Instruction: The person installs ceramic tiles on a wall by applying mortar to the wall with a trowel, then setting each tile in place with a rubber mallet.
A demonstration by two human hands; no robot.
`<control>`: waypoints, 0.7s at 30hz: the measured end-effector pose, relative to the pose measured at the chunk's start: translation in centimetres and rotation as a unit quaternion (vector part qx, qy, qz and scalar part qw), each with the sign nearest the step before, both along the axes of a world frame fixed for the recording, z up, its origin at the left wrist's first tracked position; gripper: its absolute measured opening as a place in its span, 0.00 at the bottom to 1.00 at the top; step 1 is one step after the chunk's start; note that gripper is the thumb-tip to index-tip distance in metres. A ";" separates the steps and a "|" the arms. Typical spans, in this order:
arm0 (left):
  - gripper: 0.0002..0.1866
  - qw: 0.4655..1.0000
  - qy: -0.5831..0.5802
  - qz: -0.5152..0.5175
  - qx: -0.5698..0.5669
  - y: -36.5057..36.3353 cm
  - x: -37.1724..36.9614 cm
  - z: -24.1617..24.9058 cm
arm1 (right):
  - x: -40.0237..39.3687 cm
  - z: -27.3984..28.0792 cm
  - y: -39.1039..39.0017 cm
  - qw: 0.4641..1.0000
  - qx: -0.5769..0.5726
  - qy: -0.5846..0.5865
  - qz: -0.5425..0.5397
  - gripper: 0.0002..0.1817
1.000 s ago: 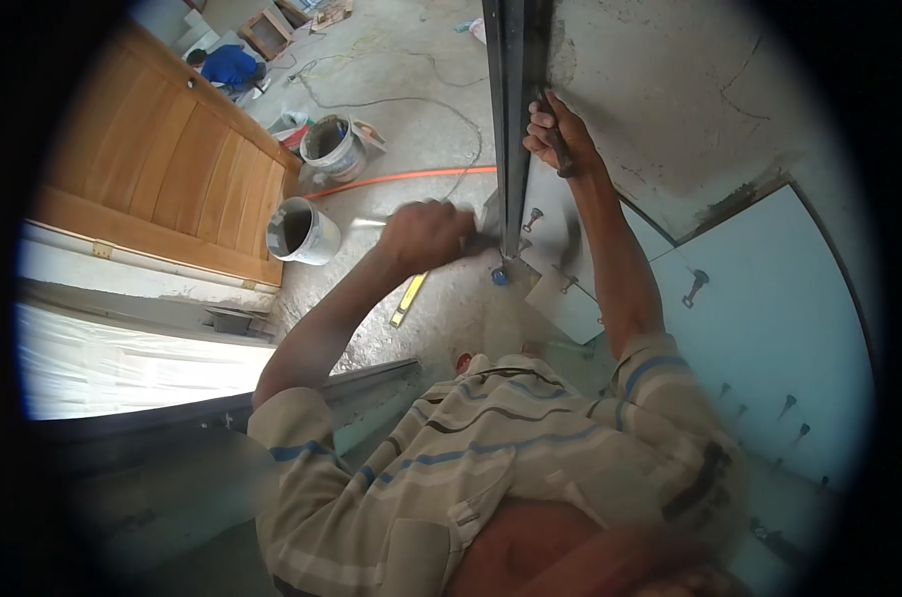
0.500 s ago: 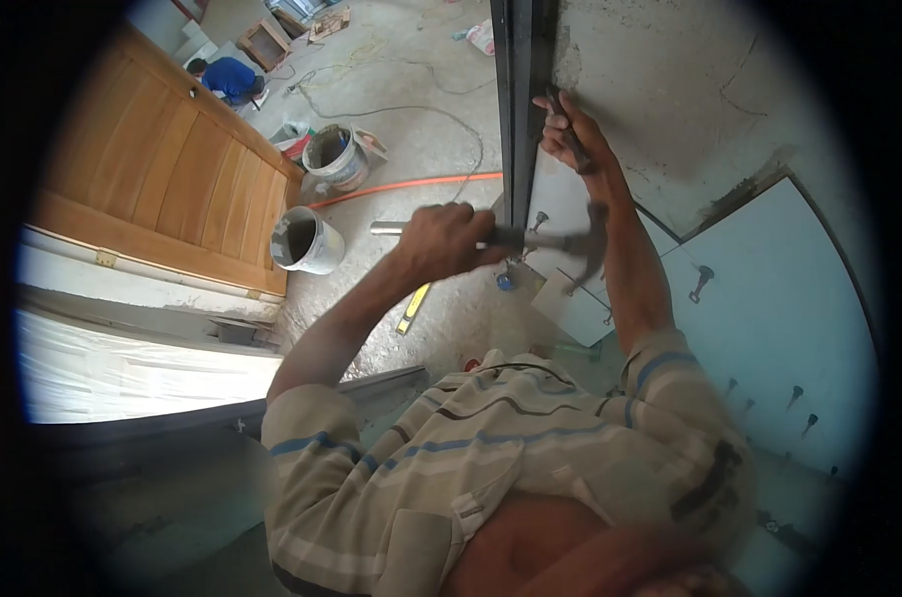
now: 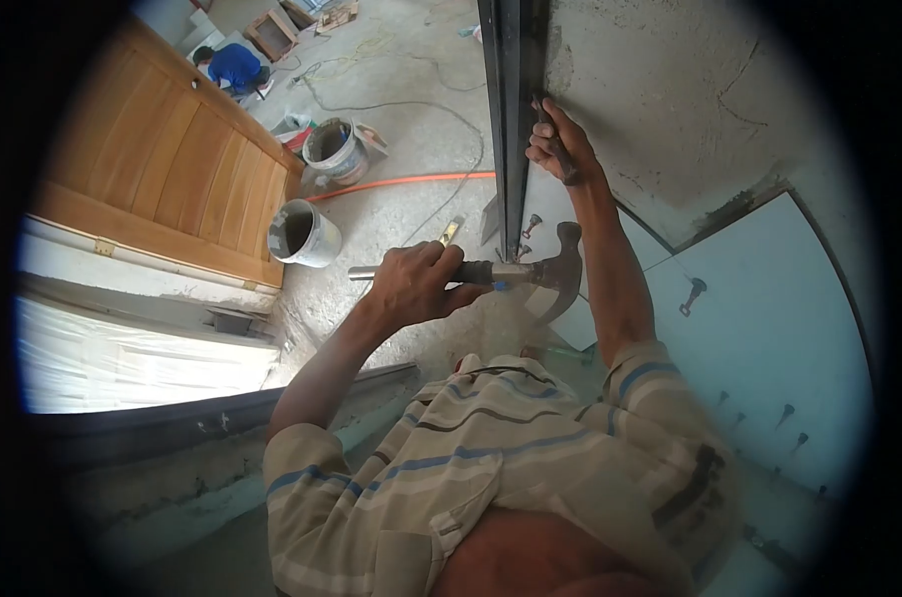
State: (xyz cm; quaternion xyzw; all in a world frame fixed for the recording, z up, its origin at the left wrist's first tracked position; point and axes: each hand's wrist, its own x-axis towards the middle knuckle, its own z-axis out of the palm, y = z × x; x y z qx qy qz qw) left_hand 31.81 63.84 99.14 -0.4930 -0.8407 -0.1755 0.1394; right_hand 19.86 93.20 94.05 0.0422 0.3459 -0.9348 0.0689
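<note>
From where I stand, the left hand (image 3: 411, 287) is wrapped around a hammer (image 3: 511, 272), the fingers closed over its grip and the butt of the handle poking out on the outer side. The right hand (image 3: 560, 144) is farther from the body and curled around a dark bar (image 3: 565, 165), maybe a chisel, right beside a dark metal post (image 3: 512, 119).

What matters is how the two tools lie. The hammer runs sideways from the left hand toward the right forearm; the bar runs roughly forward and back, its near end sticking out of the right fist toward the wearer. The hammer's head is to the right of the left hand and nearer the wearer than that end, its face turned toward it, with a gap between. Whether the bar's far end touches the post, I can't tell.

Beyond the left hand is a yellow level (image 3: 451, 232); off to its left, a bucket (image 3: 324, 241).
</note>
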 end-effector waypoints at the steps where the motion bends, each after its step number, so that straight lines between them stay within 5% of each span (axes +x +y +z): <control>1: 0.22 1.000 0.001 0.004 -0.003 0.2 0.1 0.1 | -0.2 0.0 0.0 1.000 -0.014 -0.003 0.007 0.08; 8: 0.22 0.978 0.123 -0.165 0.045 2.0 1.4 2.7 | -0.5 0.1 0.0 0.999 -0.036 -0.006 0.011 0.09; 10: 0.22 0.976 0.158 -0.145 0.025 1.8 -0.9 0.9 | -0.7 -0.2 -0.1 0.999 -0.040 -0.006 0.020 0.10; 12: 0.22 0.991 0.003 0.086 -0.101 3.0 -1.7 0.2 | -0.4 -0.3 0.1 0.999 -0.046 -0.003 0.019 0.10; 14: 0.21 0.979 -0.074 0.135 -0.135 3.5 -1.1 1.5 | -0.7 0.0 0.2 0.999 -0.039 0.008 0.024 0.10; 18: 0.19 0.977 0.145 -0.155 0.026 3.3 1.4 1.7 | -1.0 -0.3 0.7 0.997 -0.068 0.000 0.045 0.11; 20: 0.19 0.966 0.195 -0.170 0.018 3.0 -1.1 -0.1 | -1.0 -0.2 0.6 0.998 -0.052 -0.005 0.036 0.11; 21: 0.20 0.989 0.113 -0.098 -0.015 3.0 -2.3 0.1 | -1.2 -0.2 0.7 0.998 -0.054 -0.006 0.042 0.11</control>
